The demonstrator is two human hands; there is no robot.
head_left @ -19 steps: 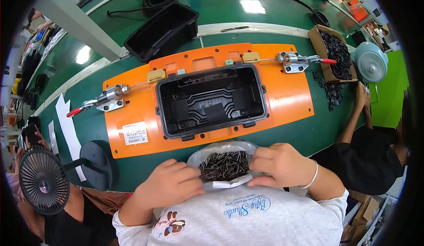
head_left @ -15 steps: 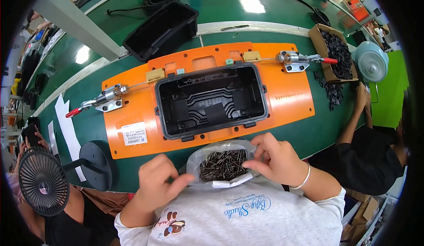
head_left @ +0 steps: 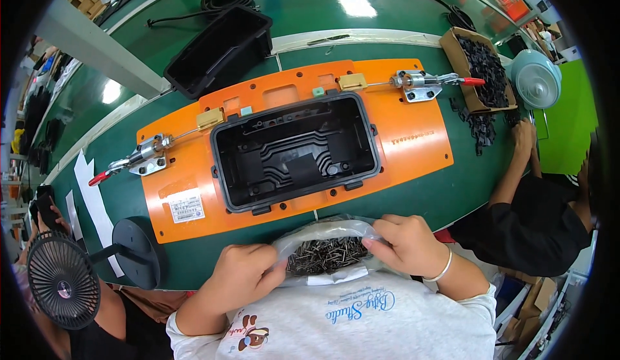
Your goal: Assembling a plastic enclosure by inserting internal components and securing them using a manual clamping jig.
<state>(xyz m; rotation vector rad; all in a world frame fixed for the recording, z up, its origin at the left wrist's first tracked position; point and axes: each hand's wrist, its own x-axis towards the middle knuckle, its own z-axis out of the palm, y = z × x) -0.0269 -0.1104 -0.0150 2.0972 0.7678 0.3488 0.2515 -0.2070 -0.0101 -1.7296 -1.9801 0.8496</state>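
Screws (head_left: 326,255) in bag (head_left: 298,236) before fixture (head_left: 413,144)

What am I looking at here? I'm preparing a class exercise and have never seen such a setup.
There's no robot, just a person's bare left hand and right hand, gripping opposite sides of a clear plastic bag that holds small dark metal pieces. The view comes from a head-worn fisheye camera looking down, so straight edges bend. Beyond the bag, on a green table, an open black box sits on an orange plate fitted with two red-handled clamps. To the right stands a cardboard box of small black parts.
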